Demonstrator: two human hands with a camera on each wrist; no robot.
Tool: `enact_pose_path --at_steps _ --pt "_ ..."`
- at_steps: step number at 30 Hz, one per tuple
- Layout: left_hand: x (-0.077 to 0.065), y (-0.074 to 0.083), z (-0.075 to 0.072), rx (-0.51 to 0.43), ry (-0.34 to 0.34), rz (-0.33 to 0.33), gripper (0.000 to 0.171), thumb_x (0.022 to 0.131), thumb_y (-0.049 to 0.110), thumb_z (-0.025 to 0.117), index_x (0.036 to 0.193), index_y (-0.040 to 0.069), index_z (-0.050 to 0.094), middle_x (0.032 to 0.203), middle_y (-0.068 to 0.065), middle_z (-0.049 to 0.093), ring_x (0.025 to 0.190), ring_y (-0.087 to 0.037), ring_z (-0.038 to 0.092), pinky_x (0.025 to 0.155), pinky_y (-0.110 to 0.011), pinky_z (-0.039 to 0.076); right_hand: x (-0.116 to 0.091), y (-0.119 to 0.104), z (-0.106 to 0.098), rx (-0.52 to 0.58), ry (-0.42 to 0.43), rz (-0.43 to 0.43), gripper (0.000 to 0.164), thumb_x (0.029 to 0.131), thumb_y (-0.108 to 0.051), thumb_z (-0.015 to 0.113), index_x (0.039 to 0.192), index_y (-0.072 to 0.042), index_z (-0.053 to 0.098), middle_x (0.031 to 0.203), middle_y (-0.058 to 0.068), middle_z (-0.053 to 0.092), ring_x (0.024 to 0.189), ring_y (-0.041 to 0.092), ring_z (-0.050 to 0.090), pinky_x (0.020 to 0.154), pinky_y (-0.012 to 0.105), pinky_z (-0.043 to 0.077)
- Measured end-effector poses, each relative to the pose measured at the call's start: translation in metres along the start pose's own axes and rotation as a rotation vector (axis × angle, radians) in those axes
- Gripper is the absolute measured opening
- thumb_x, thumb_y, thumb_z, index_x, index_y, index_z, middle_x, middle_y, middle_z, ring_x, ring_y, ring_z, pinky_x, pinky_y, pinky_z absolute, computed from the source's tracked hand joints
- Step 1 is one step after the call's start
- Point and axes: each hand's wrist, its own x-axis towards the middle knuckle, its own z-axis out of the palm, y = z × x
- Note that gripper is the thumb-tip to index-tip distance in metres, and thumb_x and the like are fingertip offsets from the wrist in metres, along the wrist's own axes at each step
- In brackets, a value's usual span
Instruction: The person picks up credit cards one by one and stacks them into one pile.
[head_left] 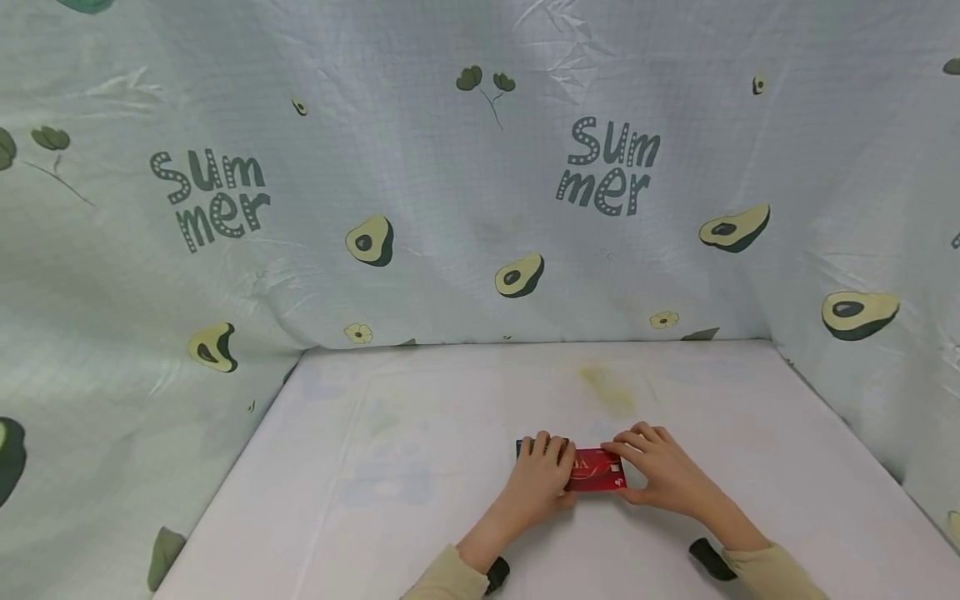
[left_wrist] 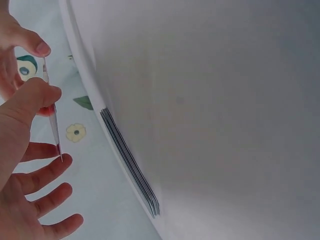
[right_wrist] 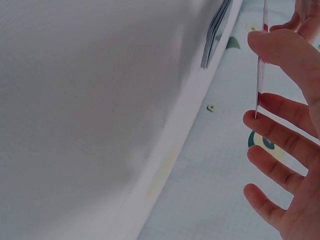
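Note:
A red bank card (head_left: 594,471) with a chip and pale lettering is held between both hands above the white table. My left hand (head_left: 534,487) pinches its left part, thumb on the near side and fingers on the far side. The right hand (head_left: 663,475) grips the card's right end, also between thumb and fingers. Seen edge-on in the left wrist view, the card (left_wrist: 54,125) looks thin. Past the left hand lies a stack of dark-edged cards (left_wrist: 131,162) flat on the table; in the head view that hand hides most of it.
The white table (head_left: 405,517) has a faint yellow stain (head_left: 607,390) toward its far side. A patterned curtain (head_left: 450,167) with avocados and lettering stands behind and along both sides. Black straps (head_left: 711,558) are at the wrists.

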Motion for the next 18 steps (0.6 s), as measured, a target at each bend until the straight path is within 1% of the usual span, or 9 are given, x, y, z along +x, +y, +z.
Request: enact_pose_path --at_steps 3,7,12,18 --pt "-0.002 -0.004 0.001 -0.008 -0.022 -0.022 0.061 0.07 0.056 0.062 0.113 0.013 0.057 0.102 -0.001 0.055 0.095 -0.018 0.045 0.079 -0.035 0.039 0.002 -0.001 0.002 0.005 -0.011 -0.002 0.064 0.051 -0.039 0.082 0.108 -0.017 0.061 0.097 -0.005 0.056 0.089 0.012 0.044 0.075 0.039 0.038" --pt "-0.004 -0.01 0.004 -0.02 -0.051 -0.035 0.06 0.07 0.058 0.062 0.111 0.015 0.058 0.101 0.0 0.054 0.095 -0.018 0.044 0.08 -0.035 0.038 0.007 -0.004 0.003 0.001 -0.002 -0.018 0.063 0.051 -0.038 0.082 0.107 -0.017 0.061 0.097 -0.005 0.057 0.088 0.012 0.044 0.074 0.039 0.039" --pt "-0.006 -0.016 0.006 -0.05 -0.055 -0.047 0.057 0.069 0.058 0.063 0.109 0.016 0.059 0.099 0.002 0.053 0.095 -0.017 0.044 0.079 -0.036 0.038 0.012 -0.005 0.006 0.0 -0.004 -0.038 0.062 0.053 -0.038 0.081 0.107 -0.017 0.061 0.096 -0.006 0.057 0.088 0.013 0.043 0.073 0.039 0.039" --pt "-0.008 -0.022 0.008 -0.064 -0.065 -0.039 0.055 0.07 0.056 0.063 0.108 0.017 0.059 0.099 0.002 0.052 0.096 -0.018 0.044 0.081 -0.038 0.039 0.015 -0.004 0.011 -0.007 0.003 -0.064 0.061 0.054 -0.039 0.08 0.107 -0.016 0.061 0.097 -0.004 0.058 0.088 0.014 0.044 0.073 0.039 0.04"
